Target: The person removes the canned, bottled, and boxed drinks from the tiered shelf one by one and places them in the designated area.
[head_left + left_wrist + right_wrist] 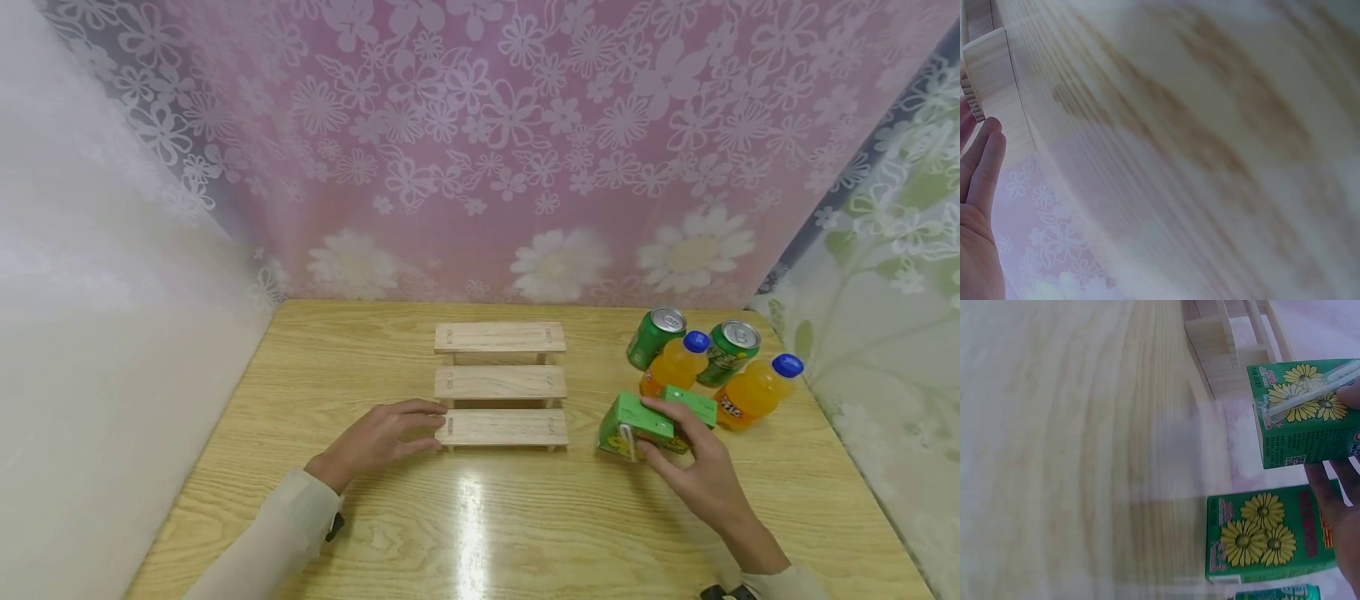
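Observation:
A three-tiered wooden step rack stands mid-table. At its left end rests my left hand, its fingertips against the lowest tier. The left wrist view shows those fingers fairly straight at the wooden edge. My right hand grips a green drink carton between thumb and fingers. In the right wrist view, this carton has yellow flowers and a wrapped straw on its side, with the thumb over the straw. A second green carton of the same kind stands beside it, partly hidden by the hand in the head view.
Behind the cartons stand two orange drink bottles with blue caps, a nearer-left bottle and a right bottle. Two green cans, a left can and a right can, stand farther back. Floral curtains enclose the wooden table.

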Demonstrator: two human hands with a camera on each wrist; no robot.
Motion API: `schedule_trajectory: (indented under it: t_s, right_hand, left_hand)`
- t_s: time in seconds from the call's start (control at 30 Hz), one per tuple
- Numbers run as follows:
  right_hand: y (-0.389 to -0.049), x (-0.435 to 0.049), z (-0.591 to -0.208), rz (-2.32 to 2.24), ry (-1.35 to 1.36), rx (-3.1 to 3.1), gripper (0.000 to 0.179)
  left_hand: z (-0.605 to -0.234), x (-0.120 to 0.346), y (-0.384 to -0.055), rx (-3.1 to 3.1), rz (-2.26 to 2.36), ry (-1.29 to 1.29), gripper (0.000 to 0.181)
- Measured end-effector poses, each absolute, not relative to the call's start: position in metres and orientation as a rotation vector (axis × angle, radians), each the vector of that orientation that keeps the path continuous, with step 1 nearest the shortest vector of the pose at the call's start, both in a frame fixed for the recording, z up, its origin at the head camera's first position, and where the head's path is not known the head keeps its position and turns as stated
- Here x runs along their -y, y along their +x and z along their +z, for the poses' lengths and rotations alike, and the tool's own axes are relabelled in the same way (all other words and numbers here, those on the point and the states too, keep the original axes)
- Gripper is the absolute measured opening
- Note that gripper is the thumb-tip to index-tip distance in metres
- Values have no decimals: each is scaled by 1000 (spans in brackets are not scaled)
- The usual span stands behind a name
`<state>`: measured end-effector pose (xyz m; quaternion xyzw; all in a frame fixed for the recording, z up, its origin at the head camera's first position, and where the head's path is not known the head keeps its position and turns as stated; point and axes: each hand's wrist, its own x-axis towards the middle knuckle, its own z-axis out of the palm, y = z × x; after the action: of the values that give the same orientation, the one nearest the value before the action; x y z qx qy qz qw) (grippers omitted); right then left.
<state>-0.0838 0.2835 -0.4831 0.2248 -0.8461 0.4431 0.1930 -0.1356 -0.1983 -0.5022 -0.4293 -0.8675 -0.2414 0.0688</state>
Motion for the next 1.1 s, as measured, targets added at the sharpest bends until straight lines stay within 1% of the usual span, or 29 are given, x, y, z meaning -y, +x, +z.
schedule_trajectory:
  t_s: [1.1]
  right_hand:
    - [-45, -354, -481, 1284, 416, 2422, 75]
  left_hand:
    - [-505, 198, -136, 2599, -752, -1293, 37]
